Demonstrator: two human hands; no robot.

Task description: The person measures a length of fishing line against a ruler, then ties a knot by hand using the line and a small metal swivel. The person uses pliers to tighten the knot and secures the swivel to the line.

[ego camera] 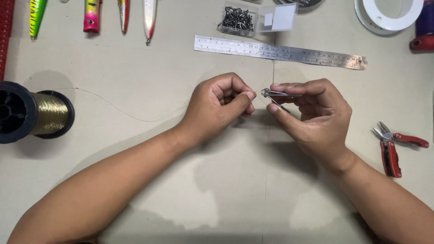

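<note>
**Hands at Desk Centre: Clipper and Line**

The desk [135,190] carries all items. A steel ruler [280,52] lies near the far edge, right of centre. A black spool of gold-coloured line [34,113] rests at the left edge. Four fishing lures [92,16] lie in a row along the far left edge. A white ring-shaped reel [389,16] occupies the far right corner. A clear box of hooks [242,18] sits at the far edge above the ruler. Red-handled pliers [393,144] lie at the right edge.

The left hand [219,108] is closed, thumb and forefinger pinched together; the pinched item is too small to identify. The right hand [316,115] grips a small metal clipper [275,97] between thumb and fingers, just beside the left fingertips, at desk centre.
</note>
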